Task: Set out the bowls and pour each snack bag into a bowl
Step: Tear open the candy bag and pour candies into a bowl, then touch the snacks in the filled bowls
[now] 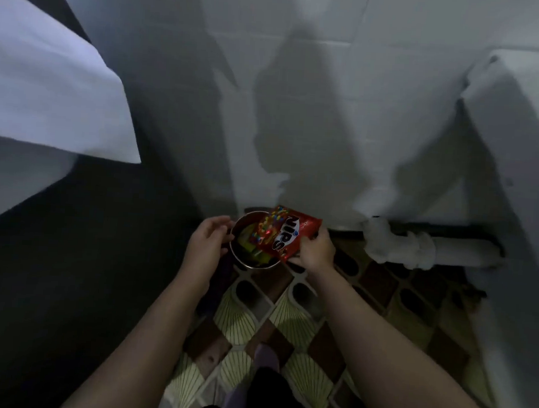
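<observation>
**Red snack bag held over a metal bowl**

A red snack bag [287,231] printed with "NIPS" is lying tilted across the right side of a round metal bowl [253,240], covering part of its rim. Inside the bowl, yellow-green wrappers are showing beneath the bag, though the light is too dim to tell what they are. The right hand [317,249] is pinching the bag at its lower right edge, its grip curling round the packet's side. The left hand [207,239] is cupping the bowl's left rim, fingers bent round the metal wall. Whether the bowl is resting on anything or being carried cannot be told.

Both bare forearms are reaching forward from the bottom of the view. Beneath them a patterned floor [245,316] of brown diamonds and pale fan shapes is showing, with a socked foot [266,356] standing on it. A white tiled wall [300,95] is rising behind the bowl, with a white pipe [401,246] running along its base to the right. A pale cloth [47,95] is hanging at the upper left.
</observation>
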Demonstrator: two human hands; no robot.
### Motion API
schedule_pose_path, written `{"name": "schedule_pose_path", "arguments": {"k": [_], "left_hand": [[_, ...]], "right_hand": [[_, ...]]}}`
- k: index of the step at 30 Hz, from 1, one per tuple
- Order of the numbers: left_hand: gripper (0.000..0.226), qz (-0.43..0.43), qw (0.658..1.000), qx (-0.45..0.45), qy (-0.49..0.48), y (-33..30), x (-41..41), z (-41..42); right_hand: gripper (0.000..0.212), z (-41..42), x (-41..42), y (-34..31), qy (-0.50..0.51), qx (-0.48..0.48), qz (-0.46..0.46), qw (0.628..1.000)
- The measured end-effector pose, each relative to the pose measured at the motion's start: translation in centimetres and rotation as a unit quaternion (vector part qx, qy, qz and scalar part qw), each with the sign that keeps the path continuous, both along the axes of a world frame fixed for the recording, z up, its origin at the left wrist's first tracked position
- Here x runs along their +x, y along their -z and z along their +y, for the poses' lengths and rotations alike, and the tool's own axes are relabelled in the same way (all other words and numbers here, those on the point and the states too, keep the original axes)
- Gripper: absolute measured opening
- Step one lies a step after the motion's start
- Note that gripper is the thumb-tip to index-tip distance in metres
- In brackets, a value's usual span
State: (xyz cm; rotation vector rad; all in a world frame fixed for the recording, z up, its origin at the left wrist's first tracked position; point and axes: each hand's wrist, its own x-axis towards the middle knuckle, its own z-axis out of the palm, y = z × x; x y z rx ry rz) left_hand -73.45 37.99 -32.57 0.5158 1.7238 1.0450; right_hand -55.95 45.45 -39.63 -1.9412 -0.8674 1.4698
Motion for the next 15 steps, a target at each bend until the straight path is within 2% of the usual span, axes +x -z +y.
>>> {"name": "schedule_pose_path", "arguments": {"k": [3, 7, 11, 13, 15], "left_hand": [[0.023, -0.005, 1.0, 0.004, -0.012, 7.2, -0.9, 2.3], [0.023, -0.022, 0.999, 0.009, -0.028, 14.9, -1.8, 4.1], [0.025, -0.024, 0.999, 0.012, -0.039, 19.4, -2.7, 4.6], [0.025, -0.027, 0.999, 0.007, -0.037, 19.6, -2.8, 4.4], [0.026, -0.027, 0.999, 0.013, -0.032, 18.2, -2.4, 4.2]], "right_hand": [[0.028, 3.5, -2.1, 9.4, -0.031, 0.001, -0.049, 0.998], [0.031, 6.5, -4.6, 18.2, -0.053, 0.003, -0.073, 0.996], [0.045, 8.3, -6.8, 22.2, -0.08, -0.017, -0.124, 0.989], [0.057, 8.2, -7.4, 22.0, -0.067, -0.035, -0.113, 0.991], [0.053, 7.4, -7.5, 20.1, -0.063, -0.015, -0.11, 0.992]]}}
